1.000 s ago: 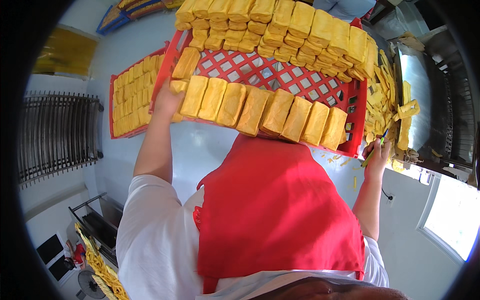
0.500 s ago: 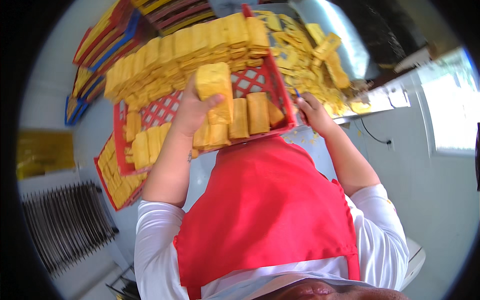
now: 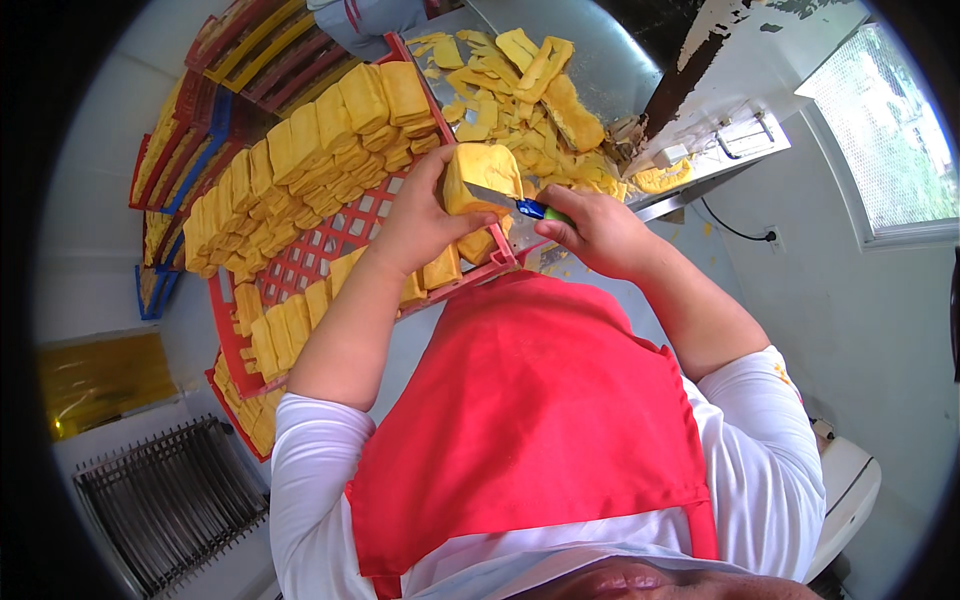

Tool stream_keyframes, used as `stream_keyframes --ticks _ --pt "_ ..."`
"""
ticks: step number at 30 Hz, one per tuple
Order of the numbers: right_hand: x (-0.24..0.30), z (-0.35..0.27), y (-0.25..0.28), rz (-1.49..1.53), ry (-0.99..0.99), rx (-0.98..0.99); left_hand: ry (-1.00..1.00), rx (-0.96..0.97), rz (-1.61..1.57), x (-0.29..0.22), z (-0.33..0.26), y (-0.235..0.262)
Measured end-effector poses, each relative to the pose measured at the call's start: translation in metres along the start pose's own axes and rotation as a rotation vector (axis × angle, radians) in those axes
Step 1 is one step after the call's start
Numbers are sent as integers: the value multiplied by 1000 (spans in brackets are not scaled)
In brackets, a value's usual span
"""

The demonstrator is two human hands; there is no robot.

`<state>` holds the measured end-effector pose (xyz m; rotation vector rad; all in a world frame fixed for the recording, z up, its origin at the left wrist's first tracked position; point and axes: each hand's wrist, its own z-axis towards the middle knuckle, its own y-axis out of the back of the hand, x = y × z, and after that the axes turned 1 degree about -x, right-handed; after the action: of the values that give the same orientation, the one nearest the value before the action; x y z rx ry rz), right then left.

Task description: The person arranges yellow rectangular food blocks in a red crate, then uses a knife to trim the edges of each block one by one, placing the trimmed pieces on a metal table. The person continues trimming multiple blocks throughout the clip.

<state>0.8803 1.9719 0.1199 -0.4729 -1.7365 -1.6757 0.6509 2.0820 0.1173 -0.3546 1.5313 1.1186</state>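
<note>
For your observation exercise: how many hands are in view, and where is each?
2. The left hand grips a yellow block above the red crate; the right hand holds a knife against that block.

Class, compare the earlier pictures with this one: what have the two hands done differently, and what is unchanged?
The left hand has lifted a yellow block from the red crate. The right hand, earlier at the scraps, now presses a knife against it. The crate's other blocks remain stacked.

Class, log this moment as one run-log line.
left hand: grips yellow rectangular block | right hand: holds blue-green-handled knife, blade against block | below: red plastic lattice crate
</note>
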Motion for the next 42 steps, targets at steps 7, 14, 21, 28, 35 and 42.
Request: stream_keyframes --ticks 7,14,21,28,35,42 --pt "-16 -2 6 -70 -12 -66 63 76 -261 -8 -1 -18" --pt "-113 23 -22 151 -395 -16 129 170 -141 0 -5 -35" --pt "-83 22 -36 1667 -459 390 -499 47 549 -20 -4 -51" --pt "-38 26 -36 511 -34 -388 136 -232 -880 -3 -3 -55" --pt "-37 13 -23 401 -70 -238 47 -267 -198 -20 -9 -45" --pt "-19 0 9 43 227 21 -54 -182 162 -18 -17 -19"
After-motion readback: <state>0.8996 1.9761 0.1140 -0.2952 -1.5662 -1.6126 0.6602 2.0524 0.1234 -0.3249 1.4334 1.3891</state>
